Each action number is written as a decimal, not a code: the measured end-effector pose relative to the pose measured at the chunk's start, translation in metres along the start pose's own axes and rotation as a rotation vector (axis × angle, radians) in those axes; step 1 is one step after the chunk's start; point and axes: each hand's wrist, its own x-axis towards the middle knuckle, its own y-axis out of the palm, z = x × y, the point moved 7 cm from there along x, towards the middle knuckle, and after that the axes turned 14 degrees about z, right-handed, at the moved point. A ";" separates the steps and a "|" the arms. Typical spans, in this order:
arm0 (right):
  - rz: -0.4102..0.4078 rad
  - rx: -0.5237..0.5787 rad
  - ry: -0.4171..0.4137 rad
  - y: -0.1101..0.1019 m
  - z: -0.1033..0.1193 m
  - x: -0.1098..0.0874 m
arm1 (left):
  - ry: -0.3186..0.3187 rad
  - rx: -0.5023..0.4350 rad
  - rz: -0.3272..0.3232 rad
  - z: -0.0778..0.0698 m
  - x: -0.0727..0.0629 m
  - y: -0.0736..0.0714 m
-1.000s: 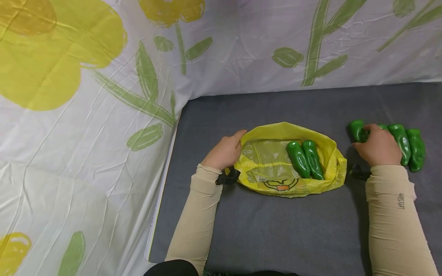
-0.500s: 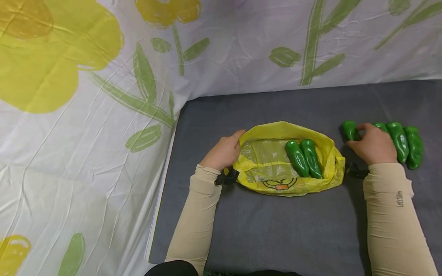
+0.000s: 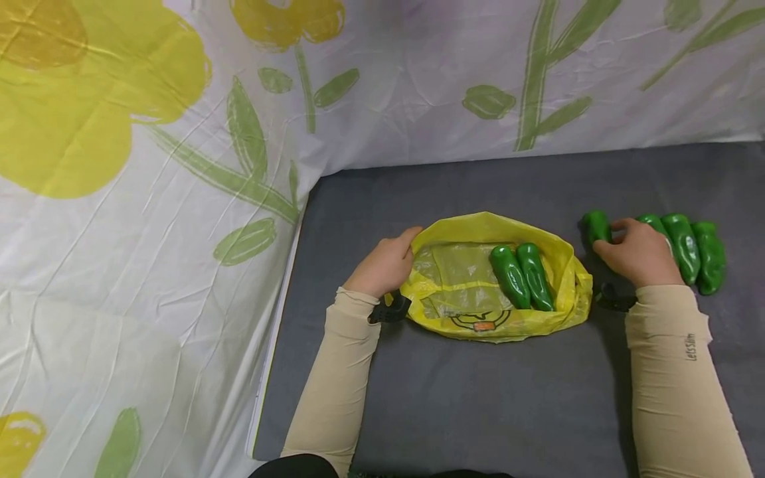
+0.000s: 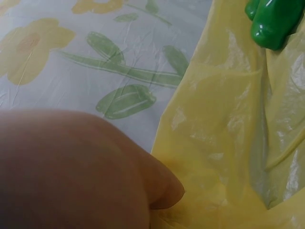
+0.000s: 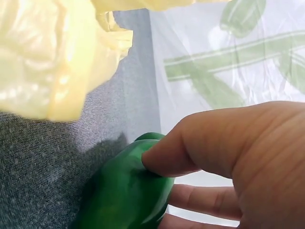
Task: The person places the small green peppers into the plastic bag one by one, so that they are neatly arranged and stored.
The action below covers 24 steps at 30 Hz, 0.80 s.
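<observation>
My left hand (image 3: pixel 382 267) pinches the left rim of a yellow plastic bag (image 3: pixel 457 230), which lies with its mouth spread wide. Two green peppers (image 3: pixel 522 277) rest side by side in the bag's right half. To the right of the bag, my right hand (image 3: pixel 642 252) grips another green pepper (image 3: pixel 597 227), thumb on one side and fingers on the other. The right wrist view shows the thumb pressed on that pepper's glossy skin (image 5: pixel 128 186). In the left wrist view the left thumb or finger lies against the yellow plastic (image 4: pixel 214 143).
Beyond my right hand, several more green peppers (image 3: pixel 709 259) lie in a row on the dark grey tabletop (image 3: pixel 478 405). A white cloth with printed flowers (image 3: pixel 406 99) hangs along the back and left edges of the table.
My right hand has moved a little left with the pepper, away from the row and toward the bag. The left hand keeps its hold on the rim. The head view shifts slightly.
</observation>
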 end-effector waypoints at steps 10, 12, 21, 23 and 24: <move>0.033 0.014 0.008 -0.002 0.005 -0.004 | 0.006 0.008 -0.008 0.000 -0.001 -0.001; 0.030 0.014 0.002 -0.004 0.008 -0.005 | 0.006 0.010 -0.006 0.000 -0.001 -0.001; 0.029 0.025 -0.023 -0.010 0.029 -0.018 | 0.012 -0.010 0.001 0.000 -0.002 -0.001; 0.036 0.026 -0.033 -0.010 0.036 -0.022 | 0.012 -0.012 0.002 0.000 -0.003 -0.001; 0.040 0.023 -0.041 -0.010 0.039 -0.024 | 0.010 -0.012 0.002 0.001 -0.003 -0.001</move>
